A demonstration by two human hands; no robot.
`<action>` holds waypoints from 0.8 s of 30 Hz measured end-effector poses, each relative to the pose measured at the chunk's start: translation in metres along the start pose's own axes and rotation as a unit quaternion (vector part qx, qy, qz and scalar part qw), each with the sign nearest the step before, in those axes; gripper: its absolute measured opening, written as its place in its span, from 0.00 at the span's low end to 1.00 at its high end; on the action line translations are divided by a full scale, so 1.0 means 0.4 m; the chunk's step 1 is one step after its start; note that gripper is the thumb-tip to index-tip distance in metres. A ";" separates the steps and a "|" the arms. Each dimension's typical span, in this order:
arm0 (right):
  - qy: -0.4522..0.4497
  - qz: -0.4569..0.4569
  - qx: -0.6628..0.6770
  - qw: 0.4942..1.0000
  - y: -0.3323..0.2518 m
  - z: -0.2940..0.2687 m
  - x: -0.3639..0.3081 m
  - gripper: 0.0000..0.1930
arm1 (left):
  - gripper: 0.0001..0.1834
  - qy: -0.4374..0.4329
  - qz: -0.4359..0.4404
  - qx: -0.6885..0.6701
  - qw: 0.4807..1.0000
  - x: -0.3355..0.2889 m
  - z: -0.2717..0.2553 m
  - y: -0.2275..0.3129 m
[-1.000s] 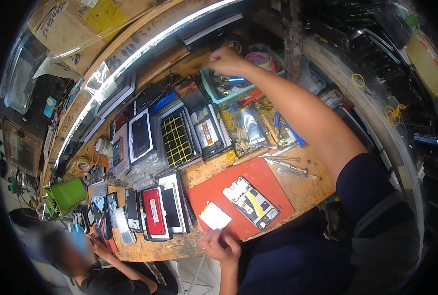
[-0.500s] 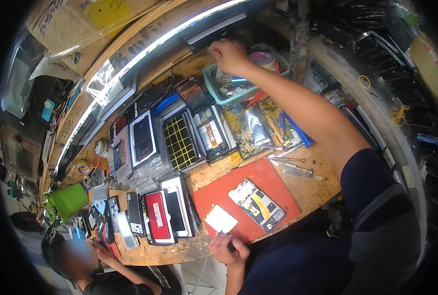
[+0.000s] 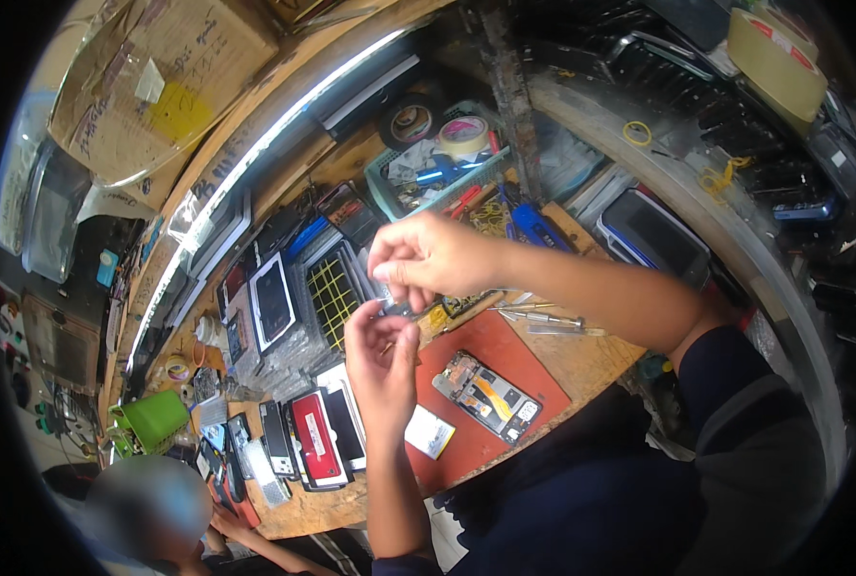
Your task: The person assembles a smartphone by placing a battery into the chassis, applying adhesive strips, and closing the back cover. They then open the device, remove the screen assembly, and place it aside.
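Observation:
Both hands are raised over the workbench, fingertips close to each other. My right hand [image 3: 430,257] has its fingers curled into a pinch, pointing down and left. Below it, my left hand [image 3: 382,360] is turned up with fingers bent in toward the thumb. Whatever small thing they hold is too small to make out. On the red mat [image 3: 533,370] beneath lies an opened smartphone [image 3: 488,396], its inner parts and an orange flex cable showing. Left of the phone, a flat white battery-like rectangle [image 3: 429,432] rests partly behind my left wrist.
A teal basket [image 3: 437,200] with tape rolls stands at the back. Left are stacked phones, including a red one [image 3: 313,437], and a green bin [image 3: 152,422]. Screwdrivers [image 3: 543,319] lie beyond the mat. A co-worker's hand [image 3: 224,521] is at the lower left.
My right hand has come down from above the basket toward me. My left hand has risen from the mat's front edge to meet it. The head view has shifted slightly.

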State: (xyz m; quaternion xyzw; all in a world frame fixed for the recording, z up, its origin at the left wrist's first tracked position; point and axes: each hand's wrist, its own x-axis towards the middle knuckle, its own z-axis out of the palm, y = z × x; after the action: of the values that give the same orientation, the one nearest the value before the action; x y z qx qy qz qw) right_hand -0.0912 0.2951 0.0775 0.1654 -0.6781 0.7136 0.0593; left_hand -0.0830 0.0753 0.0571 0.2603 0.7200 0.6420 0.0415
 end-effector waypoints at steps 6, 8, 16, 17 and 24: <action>0.122 -0.034 -0.131 0.983 0.036 -0.128 0.049 0.10 | 0.11 0.012 -0.031 -0.110 0.993 0.097 0.007 -0.124; 0.198 -0.006 -0.133 0.971 0.025 -0.203 0.071 0.11 | 0.12 0.063 -0.037 -0.136 0.988 0.082 0.010 -0.157; -0.144 0.058 -0.175 0.972 0.076 -0.005 -0.004 0.14 | 0.13 0.067 -0.038 -0.171 0.982 0.033 0.032 -0.179; -0.086 0.015 -0.264 0.961 0.089 0.014 -0.013 0.11 | 0.13 0.072 -0.041 -0.181 0.980 0.034 0.034 -0.176; 0.216 0.066 -0.527 0.819 0.126 -0.263 0.243 0.10 | 0.10 0.098 -0.027 -0.155 0.983 0.018 0.045 -0.168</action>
State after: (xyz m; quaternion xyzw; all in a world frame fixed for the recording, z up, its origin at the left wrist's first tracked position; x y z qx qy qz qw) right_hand -0.2142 0.3816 0.0578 -0.0947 -0.9297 0.2669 0.2353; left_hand -0.1037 0.0920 -0.0078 0.1675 0.6190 0.7668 0.0278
